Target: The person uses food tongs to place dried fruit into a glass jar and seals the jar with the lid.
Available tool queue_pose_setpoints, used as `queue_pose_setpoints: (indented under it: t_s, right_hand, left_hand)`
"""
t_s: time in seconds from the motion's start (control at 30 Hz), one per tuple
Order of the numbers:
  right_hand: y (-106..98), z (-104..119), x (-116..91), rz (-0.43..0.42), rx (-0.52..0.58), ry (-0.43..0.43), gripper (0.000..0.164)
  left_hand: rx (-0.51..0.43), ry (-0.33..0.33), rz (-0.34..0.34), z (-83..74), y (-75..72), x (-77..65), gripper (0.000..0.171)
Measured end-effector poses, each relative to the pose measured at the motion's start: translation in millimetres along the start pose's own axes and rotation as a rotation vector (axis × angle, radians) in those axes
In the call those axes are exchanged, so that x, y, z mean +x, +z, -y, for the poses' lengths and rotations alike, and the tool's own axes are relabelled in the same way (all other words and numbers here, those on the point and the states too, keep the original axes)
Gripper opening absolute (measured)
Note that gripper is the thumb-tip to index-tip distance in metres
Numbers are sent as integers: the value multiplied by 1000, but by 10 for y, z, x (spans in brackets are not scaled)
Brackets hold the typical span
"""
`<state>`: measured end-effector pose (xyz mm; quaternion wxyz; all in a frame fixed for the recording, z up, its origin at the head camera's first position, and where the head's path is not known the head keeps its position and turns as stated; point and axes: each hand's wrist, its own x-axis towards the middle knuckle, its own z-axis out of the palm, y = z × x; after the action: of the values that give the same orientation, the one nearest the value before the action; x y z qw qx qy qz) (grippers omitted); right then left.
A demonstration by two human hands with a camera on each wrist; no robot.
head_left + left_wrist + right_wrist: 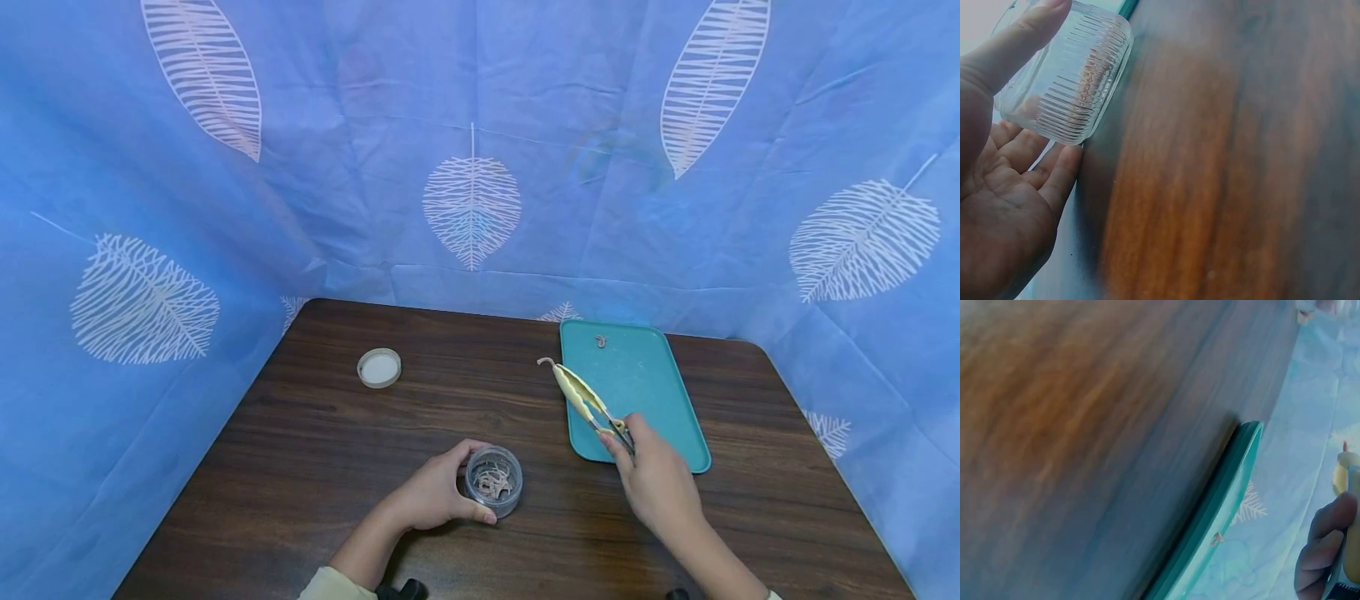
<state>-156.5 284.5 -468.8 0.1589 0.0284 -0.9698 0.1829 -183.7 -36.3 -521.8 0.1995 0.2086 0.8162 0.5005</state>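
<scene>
My left hand (435, 492) holds a clear, ribbed plastic jar (510, 504) from its left side, thumb in front and fingers behind. Inside the open jar lie several thin, pinkish-brown, worm-like pieces (492, 482). With my right hand (660, 483) I grip a pair of tongs (573, 390) with pale yellow tips. One curved worm-like piece (546, 361) sticks out from the tongs' end, just left of the teal tray (645, 392). Another small curled piece (601, 342) rests near the tray's far end. In the left wrist view, the thumb presses the jar's wall (1072, 75).
A round lid (378, 368) with a white inside lies on the dark wooden table (300, 475), at the back left. Blue cloth (480, 83) with white leaf prints hangs behind the table and along both sides.
</scene>
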Motion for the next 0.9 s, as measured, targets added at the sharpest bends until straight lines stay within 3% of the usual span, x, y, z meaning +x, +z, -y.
queue_pose_setpoints:
  t_s: [0.2,0.67,0.9]
  right_hand:
    - [24,72,-134,-7,-29,-37,20]
    - [-91,413,-478,183,71,40,20]
    - [-136,479,-658,210,37,26,21]
  left_hand:
    - [6,11,3,6,12,3,83]
    - [12,-6,0,8,5,-5,85]
    - [7,-9,7,8,2,4,86]
